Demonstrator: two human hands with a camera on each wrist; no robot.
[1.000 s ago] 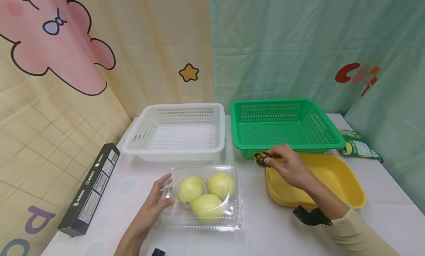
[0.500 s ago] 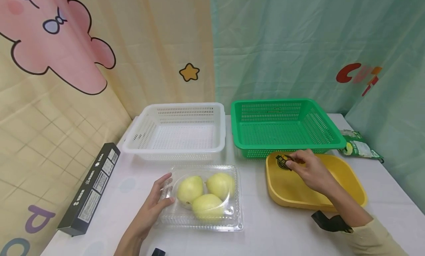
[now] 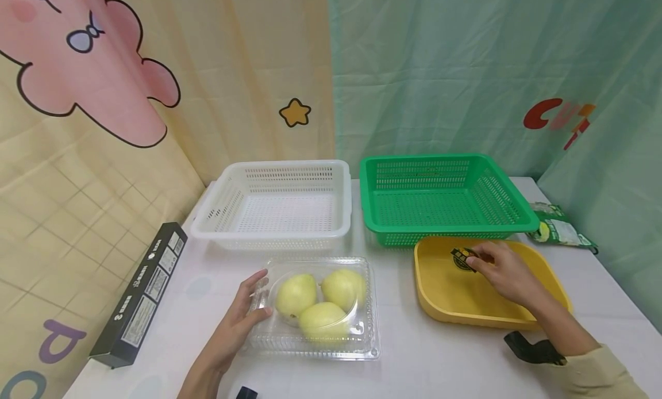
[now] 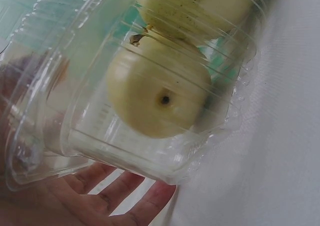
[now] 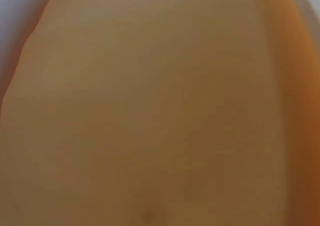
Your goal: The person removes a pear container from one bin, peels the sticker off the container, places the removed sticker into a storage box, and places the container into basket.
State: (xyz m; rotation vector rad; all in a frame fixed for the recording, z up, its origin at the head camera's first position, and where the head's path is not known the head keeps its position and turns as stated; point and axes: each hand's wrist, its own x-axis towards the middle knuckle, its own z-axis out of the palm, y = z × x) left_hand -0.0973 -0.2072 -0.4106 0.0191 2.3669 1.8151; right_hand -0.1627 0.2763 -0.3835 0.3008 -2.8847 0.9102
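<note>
A clear plastic clamshell box [image 3: 369, 330] with three pale yellow-green pears [image 3: 323, 323] inside stands on the table in the head view. My left hand [image 3: 239, 314] rests against its left side, fingers extended and thumb near the lid's edge. In the left wrist view, the fingers [image 4: 145, 206] touch the box's lower edge. My right hand [image 3: 504, 272] pinches a small black-and-gold label [image 3: 462, 259] between thumb and forefinger, over the yellow tray [image 3: 445, 307]. In the right wrist view everything is blurred, and the label does not show.
Behind stand a white basket [image 3: 274, 236] and a green basket [image 3: 450, 229], the latter close to the yellow tray's far edge. A long black box [image 3: 139, 295] lies at the left. A green packet [image 3: 564, 231] lies at the far right.
My right hand has moved right with the label, from the tray's left edge to above its inside. My left hand and the clamshell box have stayed put.
</note>
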